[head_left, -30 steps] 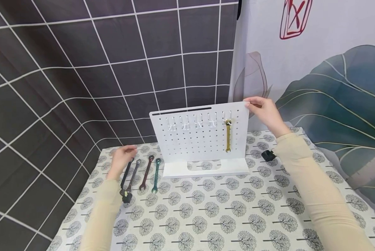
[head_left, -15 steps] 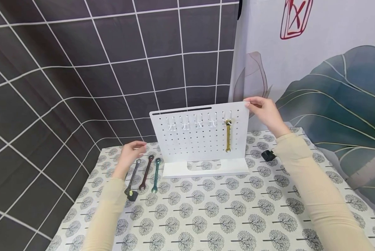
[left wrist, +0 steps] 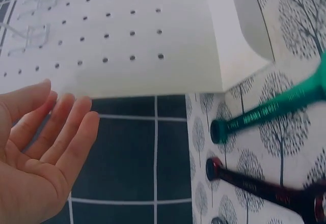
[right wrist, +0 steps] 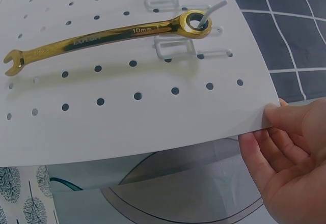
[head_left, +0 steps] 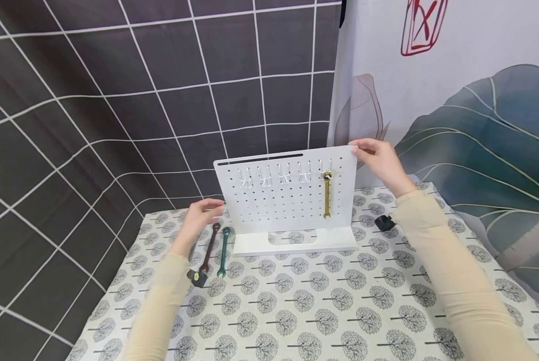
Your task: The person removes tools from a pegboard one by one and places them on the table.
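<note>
A white pegboard stand stands on the table with a row of white wire hooks along its upper part. By its ring end, a gold combination wrench hangs from the rightmost hook. My right hand pinches the board's top right corner between thumb and fingers. Beside the board's left edge is my left hand, its fingers relaxed and holding nothing; in the left wrist view its fingertips come close to that edge. Below it lie a dark red wrench and a green wrench. Left of these, my left arm hides other wrenches.
Tree-print cloth covers the table. Behind it hangs a dark curtain with a white grid, and a leaf-patterned hanging is at the right. Black cameras sit on both wrists, the right one's camera in plain sight.
My left hand has moved right, from over the leftmost wrenches to the board's left edge, and its arm now covers the black and grey wrenches. The right hand has stayed on the corner.
</note>
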The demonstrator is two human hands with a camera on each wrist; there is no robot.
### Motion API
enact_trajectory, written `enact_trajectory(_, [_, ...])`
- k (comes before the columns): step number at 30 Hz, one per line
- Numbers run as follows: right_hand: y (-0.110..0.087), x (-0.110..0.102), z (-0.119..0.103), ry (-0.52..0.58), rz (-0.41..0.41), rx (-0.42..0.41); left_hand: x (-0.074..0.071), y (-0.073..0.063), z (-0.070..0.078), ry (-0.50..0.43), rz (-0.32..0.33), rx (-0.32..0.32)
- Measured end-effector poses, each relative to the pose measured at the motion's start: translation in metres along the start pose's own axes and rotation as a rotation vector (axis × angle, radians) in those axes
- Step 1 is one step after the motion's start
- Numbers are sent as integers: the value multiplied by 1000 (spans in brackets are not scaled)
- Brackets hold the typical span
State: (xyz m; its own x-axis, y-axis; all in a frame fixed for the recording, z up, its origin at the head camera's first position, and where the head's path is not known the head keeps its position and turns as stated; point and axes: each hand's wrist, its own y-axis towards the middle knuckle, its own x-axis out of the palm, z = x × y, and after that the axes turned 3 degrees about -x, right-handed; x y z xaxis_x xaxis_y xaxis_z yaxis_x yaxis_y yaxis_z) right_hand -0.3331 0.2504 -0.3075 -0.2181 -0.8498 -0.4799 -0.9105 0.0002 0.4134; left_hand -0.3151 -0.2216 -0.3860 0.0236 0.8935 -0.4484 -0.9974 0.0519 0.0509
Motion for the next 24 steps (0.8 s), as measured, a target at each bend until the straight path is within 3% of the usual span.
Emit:
enact_trajectory(6, [0,0,-1,-12,-1,1,11,3,7,-50,-38,24])
enact_trajectory(24, [0,0,0,-5,3,0,55,14,33,-78,-197,98])
